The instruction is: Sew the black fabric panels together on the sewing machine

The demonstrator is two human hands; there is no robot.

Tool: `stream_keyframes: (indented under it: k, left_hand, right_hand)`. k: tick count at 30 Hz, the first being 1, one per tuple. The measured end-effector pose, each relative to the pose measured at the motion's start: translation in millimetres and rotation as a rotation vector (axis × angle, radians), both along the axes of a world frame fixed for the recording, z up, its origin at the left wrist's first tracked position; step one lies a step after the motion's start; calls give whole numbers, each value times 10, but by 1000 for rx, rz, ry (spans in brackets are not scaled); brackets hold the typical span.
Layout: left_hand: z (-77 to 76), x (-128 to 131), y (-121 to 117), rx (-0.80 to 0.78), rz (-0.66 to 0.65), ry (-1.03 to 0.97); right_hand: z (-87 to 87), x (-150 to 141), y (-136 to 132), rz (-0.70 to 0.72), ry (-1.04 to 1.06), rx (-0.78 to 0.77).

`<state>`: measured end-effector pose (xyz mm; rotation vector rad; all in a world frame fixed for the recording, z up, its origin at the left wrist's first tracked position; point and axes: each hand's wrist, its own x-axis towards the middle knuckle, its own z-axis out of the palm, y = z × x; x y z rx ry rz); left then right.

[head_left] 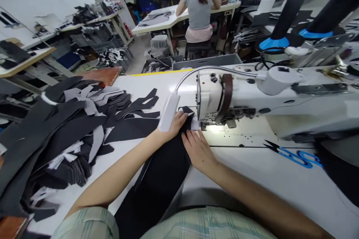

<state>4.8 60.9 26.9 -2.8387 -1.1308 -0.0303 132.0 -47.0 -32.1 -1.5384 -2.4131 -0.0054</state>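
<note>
A long piece of black fabric (164, 173) runs from my lap up to the sewing machine (213, 93). My left hand (178, 122) has its fingers closed on the fabric's upper end, just left of the machine head. The lamp partly hides this hand. My right hand (198, 151) lies on the fabric's right edge, fingers stretched out and pointing towards the needle area. Beside the fingertips, a small white piece (195, 123) lies by the presser foot. The needle itself cannot be made out.
A white lamp (169, 112) on a bendy neck hangs over my left hand. Blue-handled scissors (294, 155) lie at right. Piles of dark and grey cut pieces (75, 130) cover the left side. Thread cones (286, 22) stand behind the machine. A person (199, 7) sits at a farther table.
</note>
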Motion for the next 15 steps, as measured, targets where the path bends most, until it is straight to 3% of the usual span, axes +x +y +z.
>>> stream_keyframes:
  k: [3, 7, 10, 15]
  left_hand:
    - [-139, 27, -211, -18, -41, 131]
    - [-227, -5, -431, -29, -89, 91]
    - [-251, -3, -440, -17, -90, 14]
    - [-218, 65, -357, 19, -16, 39]
  right_hand:
    - [53, 145, -184, 67, 22, -72]
    - [115, 374, -278, 212, 100, -224]
    - [124, 442, -204, 252, 138, -224]
    - [86, 346, -110, 179, 120, -139]
